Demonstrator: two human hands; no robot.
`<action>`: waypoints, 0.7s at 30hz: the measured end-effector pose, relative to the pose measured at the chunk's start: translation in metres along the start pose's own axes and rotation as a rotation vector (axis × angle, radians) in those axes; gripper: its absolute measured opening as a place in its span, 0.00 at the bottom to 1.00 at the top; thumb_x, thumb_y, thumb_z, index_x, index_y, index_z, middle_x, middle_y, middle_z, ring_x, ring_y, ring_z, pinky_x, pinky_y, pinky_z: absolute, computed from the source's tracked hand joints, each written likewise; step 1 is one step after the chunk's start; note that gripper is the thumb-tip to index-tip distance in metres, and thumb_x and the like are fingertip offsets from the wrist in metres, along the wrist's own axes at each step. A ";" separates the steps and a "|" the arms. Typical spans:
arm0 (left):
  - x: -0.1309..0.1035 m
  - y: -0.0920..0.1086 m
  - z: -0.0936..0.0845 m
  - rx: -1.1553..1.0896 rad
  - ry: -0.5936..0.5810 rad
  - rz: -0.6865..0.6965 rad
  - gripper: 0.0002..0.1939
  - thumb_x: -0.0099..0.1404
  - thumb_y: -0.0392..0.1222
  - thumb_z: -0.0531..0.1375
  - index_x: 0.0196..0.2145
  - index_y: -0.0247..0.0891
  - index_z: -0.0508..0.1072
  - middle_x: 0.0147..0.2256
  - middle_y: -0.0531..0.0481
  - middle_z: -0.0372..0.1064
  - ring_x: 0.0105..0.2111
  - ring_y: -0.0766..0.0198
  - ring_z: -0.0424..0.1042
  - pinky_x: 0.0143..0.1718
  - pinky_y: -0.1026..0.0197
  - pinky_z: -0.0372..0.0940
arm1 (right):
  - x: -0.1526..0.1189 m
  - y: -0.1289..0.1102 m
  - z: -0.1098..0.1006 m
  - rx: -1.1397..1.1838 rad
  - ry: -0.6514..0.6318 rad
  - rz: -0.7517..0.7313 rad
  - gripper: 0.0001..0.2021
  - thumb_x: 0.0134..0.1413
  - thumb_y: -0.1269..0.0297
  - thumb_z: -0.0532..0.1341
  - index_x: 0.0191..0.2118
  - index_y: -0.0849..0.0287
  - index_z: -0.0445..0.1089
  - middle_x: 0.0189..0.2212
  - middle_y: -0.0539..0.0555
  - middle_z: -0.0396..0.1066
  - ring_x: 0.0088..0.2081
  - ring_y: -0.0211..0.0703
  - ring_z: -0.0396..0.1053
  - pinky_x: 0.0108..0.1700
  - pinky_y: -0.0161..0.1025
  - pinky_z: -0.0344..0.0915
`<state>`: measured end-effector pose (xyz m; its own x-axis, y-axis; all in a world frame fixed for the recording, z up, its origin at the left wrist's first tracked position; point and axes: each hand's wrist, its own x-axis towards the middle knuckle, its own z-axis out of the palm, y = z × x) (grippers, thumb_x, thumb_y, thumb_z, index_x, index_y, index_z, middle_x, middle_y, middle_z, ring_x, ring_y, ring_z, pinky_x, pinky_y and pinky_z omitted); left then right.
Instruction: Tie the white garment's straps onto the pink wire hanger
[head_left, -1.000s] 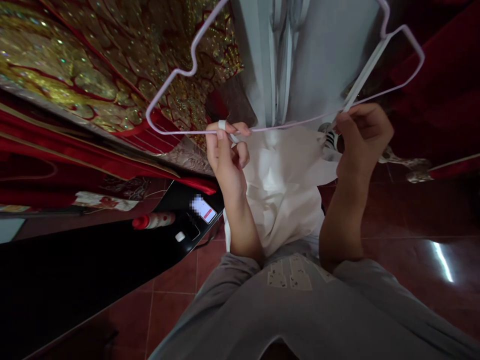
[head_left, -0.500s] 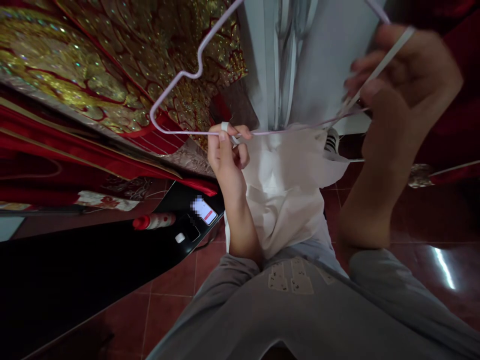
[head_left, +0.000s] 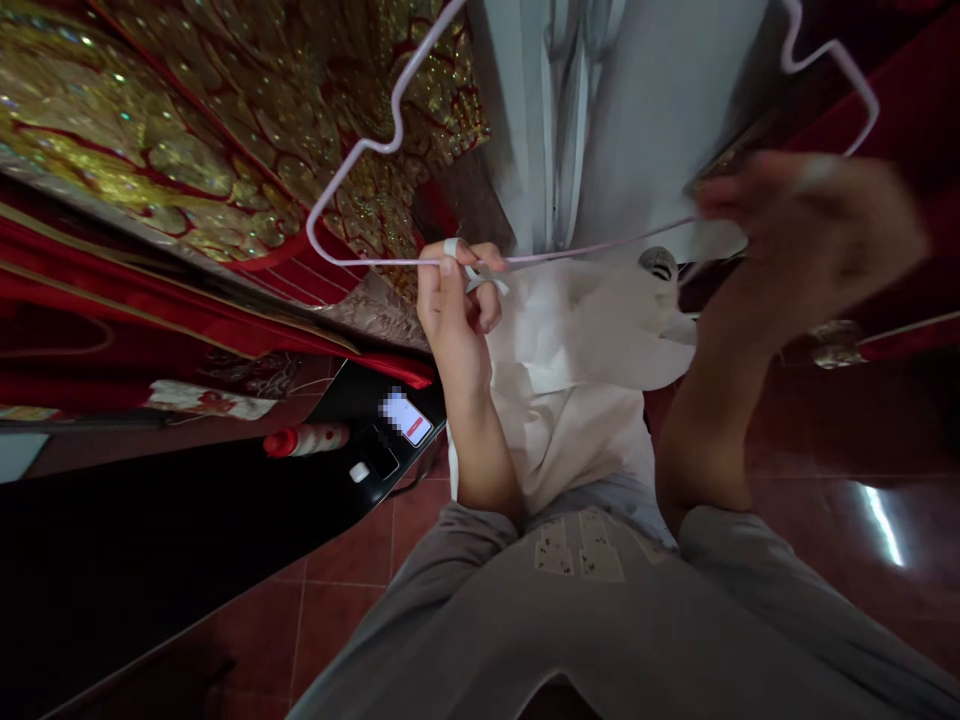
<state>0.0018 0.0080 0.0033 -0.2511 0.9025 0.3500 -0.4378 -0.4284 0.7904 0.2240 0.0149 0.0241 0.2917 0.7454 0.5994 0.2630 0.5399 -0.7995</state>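
Note:
A pale lilac clothes hanger [head_left: 360, 150] spans the top of the view, its lower bar running across in front of me. My left hand [head_left: 457, 300] is closed on that bar near its left end. A white band shows on the index finger, and a thin white strip sticks out beside the fingers. At the bar's right end, my right hand [head_left: 817, 220] is smeared by motion. A pale band crosses its upper fingers; whether they grip anything does not show. Below the bar lies a white cloth [head_left: 592, 330] over my lap area.
Gold-sequined red garments [head_left: 247, 130] hang at the left. On a black table [head_left: 187, 540] lie a lit phone [head_left: 409, 417], a second dark phone, a small white case [head_left: 359, 471] and a red-capped bottle [head_left: 307, 440]. Pale panels [head_left: 637, 120] stand ahead; dark red cloth is at the right.
My right hand has dropped lower, and the white strap stretched from it to the bar no longer shows clearly. More of the hanger's right end is visible. My left hand keeps its hold.

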 end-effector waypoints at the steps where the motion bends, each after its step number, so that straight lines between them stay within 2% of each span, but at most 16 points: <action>1: -0.001 -0.001 0.000 0.001 0.000 -0.003 0.17 0.75 0.56 0.64 0.38 0.41 0.69 0.35 0.50 0.71 0.17 0.74 0.40 0.21 0.62 0.36 | -0.004 0.001 0.011 -0.042 -0.028 -0.071 0.12 0.66 0.58 0.59 0.42 0.46 0.81 0.43 0.51 0.82 0.47 0.49 0.79 0.51 0.54 0.75; 5: -0.005 -0.001 0.000 0.017 0.000 -0.008 0.15 0.75 0.54 0.64 0.39 0.40 0.70 0.37 0.50 0.75 0.17 0.74 0.43 0.20 0.63 0.38 | -0.006 0.006 0.038 -0.315 -0.356 -0.246 0.15 0.70 0.57 0.54 0.39 0.47 0.79 0.36 0.50 0.81 0.39 0.45 0.76 0.50 0.52 0.72; 9: -0.009 0.000 -0.007 0.065 0.093 0.022 0.06 0.78 0.43 0.60 0.48 0.42 0.75 0.47 0.46 0.80 0.18 0.73 0.49 0.19 0.62 0.43 | -0.010 0.009 0.040 -0.333 -0.336 -0.326 0.16 0.69 0.60 0.53 0.40 0.48 0.78 0.32 0.49 0.80 0.37 0.44 0.74 0.49 0.51 0.69; 11: -0.007 -0.002 -0.015 0.137 0.205 0.127 0.08 0.79 0.37 0.58 0.51 0.44 0.77 0.51 0.48 0.79 0.19 0.72 0.53 0.20 0.62 0.48 | -0.013 0.010 0.040 -0.312 -0.327 -0.349 0.15 0.69 0.61 0.53 0.39 0.49 0.78 0.32 0.49 0.79 0.36 0.43 0.73 0.49 0.51 0.68; 13: -0.001 -0.005 -0.025 0.238 0.376 0.299 0.13 0.78 0.30 0.58 0.50 0.44 0.79 0.52 0.51 0.79 0.22 0.71 0.57 0.23 0.62 0.55 | -0.016 0.012 0.041 -0.314 -0.335 -0.346 0.14 0.69 0.61 0.53 0.40 0.47 0.78 0.33 0.49 0.80 0.36 0.44 0.73 0.49 0.51 0.68; 15: 0.007 -0.006 -0.037 0.322 0.526 0.491 0.14 0.74 0.27 0.61 0.47 0.44 0.80 0.50 0.54 0.79 0.30 0.69 0.69 0.32 0.63 0.66 | -0.018 0.015 0.042 -0.344 -0.347 -0.307 0.14 0.69 0.60 0.53 0.42 0.43 0.78 0.33 0.49 0.80 0.38 0.45 0.74 0.51 0.52 0.69; 16: 0.011 -0.005 -0.041 0.348 0.565 0.579 0.14 0.73 0.27 0.63 0.47 0.45 0.80 0.49 0.54 0.79 0.38 0.66 0.74 0.41 0.62 0.70 | -0.019 0.016 0.042 -0.357 -0.351 -0.285 0.15 0.69 0.59 0.53 0.44 0.42 0.78 0.33 0.49 0.79 0.38 0.47 0.74 0.53 0.53 0.69; 17: 0.015 -0.003 -0.045 0.374 0.562 0.645 0.14 0.72 0.28 0.65 0.48 0.46 0.80 0.49 0.55 0.79 0.47 0.64 0.75 0.51 0.59 0.71 | -0.019 0.017 0.042 -0.359 -0.352 -0.275 0.15 0.70 0.59 0.53 0.45 0.41 0.78 0.33 0.50 0.78 0.39 0.47 0.74 0.54 0.54 0.70; 19: 0.020 0.005 -0.051 0.448 0.447 0.704 0.13 0.73 0.32 0.67 0.50 0.48 0.79 0.53 0.55 0.78 0.60 0.59 0.72 0.65 0.53 0.65 | -0.020 0.019 0.041 -0.342 -0.351 -0.282 0.15 0.70 0.59 0.53 0.47 0.40 0.79 0.34 0.50 0.78 0.38 0.48 0.74 0.55 0.54 0.70; 21: 0.023 0.017 -0.054 0.535 0.310 0.692 0.09 0.76 0.35 0.64 0.51 0.48 0.78 0.57 0.53 0.76 0.66 0.56 0.68 0.70 0.49 0.61 | -0.021 0.020 0.039 -0.328 -0.344 -0.295 0.15 0.70 0.59 0.54 0.47 0.41 0.79 0.34 0.51 0.78 0.38 0.48 0.75 0.56 0.55 0.69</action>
<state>-0.0578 0.0194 -0.0020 -0.5609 0.3681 0.7416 0.3332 -0.7197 0.6092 0.1871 0.0258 -0.0062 -0.1399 0.6956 0.7047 0.5763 0.6359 -0.5133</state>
